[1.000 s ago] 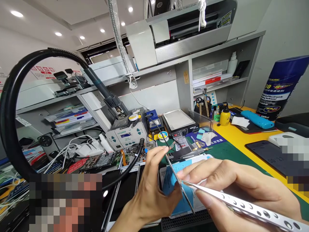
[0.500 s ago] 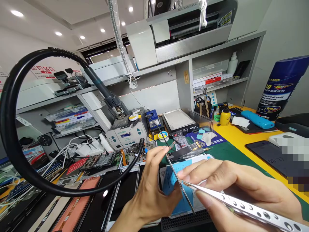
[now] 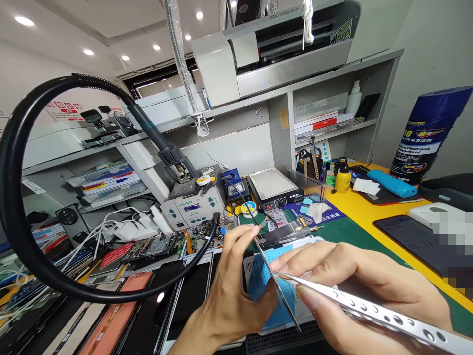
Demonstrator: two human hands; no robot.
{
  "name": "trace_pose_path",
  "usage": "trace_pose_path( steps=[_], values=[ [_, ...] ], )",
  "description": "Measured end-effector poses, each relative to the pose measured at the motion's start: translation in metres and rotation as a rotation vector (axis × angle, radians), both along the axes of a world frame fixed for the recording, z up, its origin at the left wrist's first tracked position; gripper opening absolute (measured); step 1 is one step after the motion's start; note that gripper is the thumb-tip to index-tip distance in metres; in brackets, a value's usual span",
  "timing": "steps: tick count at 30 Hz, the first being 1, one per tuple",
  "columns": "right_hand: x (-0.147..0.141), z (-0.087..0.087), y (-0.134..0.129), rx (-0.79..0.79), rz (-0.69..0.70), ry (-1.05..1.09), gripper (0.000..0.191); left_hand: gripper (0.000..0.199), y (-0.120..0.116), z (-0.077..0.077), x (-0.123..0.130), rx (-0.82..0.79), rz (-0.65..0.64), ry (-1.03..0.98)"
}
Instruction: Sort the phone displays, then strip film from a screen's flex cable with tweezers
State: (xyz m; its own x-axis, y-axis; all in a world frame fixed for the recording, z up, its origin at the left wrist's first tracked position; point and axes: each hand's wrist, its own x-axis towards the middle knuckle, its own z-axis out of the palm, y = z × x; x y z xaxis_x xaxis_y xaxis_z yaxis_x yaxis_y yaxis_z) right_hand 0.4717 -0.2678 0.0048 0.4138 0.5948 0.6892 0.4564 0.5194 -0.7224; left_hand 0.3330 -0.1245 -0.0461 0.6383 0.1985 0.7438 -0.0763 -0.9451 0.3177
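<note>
A thin flat panel (image 3: pixel 288 308), seen nearly edge-on, is held tilted in my left hand (image 3: pixel 232 291), its fingers at the upper end and the thumb lower down. My right hand (image 3: pixel 354 286) is closed on silver tweezers (image 3: pixel 369 308) with round holes along the body. The tweezer tips are at the panel's edge, near my right fingertips; whether they grip anything is too small to tell. Beneath both hands lies a blue and white packet (image 3: pixel 283 308).
Phones and a pink phone housing (image 3: pixel 118 308) lie at left under a black looped hose (image 3: pixel 22 236). A rework station (image 3: pixel 192 207), hot plate (image 3: pixel 273 185), yellow bottle (image 3: pixel 343 179), blue spray can (image 3: pixel 424 135) and dark phone (image 3: pixel 410 244) stand or lie around.
The tweezers and my right hand have shifted slightly left and down. My left hand keeps its hold on the panel. The view has moved very slightly.
</note>
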Motion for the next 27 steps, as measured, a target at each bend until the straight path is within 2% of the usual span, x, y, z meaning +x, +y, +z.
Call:
trace_pose_path(
  steps=[11, 16, 19, 23, 27],
  values=[
    [-0.002, 0.002, 0.002, 0.034, -0.044, -0.032, 0.023, 0.083, 0.001, 0.000, 0.001, -0.004, 0.019, 0.006],
    [0.001, 0.004, 0.000, -0.029, 0.019, -0.002, 0.024, 0.085, 0.002, -0.001, 0.001, -0.023, 0.004, -0.003],
    [0.007, 0.006, -0.002, -0.056, 0.008, 0.077, 0.014, 0.087, 0.002, 0.000, -0.001, -0.177, -0.014, 0.008],
    [0.012, 0.004, -0.001, -0.068, -0.063, 0.194, 0.007, 0.073, 0.004, 0.008, -0.006, -0.368, -0.064, 0.060],
    [0.011, 0.001, 0.001, -0.082, -0.015, 0.268, 0.010, 0.076, 0.005, 0.019, -0.011, -0.716, -0.339, 0.037]
  ],
)
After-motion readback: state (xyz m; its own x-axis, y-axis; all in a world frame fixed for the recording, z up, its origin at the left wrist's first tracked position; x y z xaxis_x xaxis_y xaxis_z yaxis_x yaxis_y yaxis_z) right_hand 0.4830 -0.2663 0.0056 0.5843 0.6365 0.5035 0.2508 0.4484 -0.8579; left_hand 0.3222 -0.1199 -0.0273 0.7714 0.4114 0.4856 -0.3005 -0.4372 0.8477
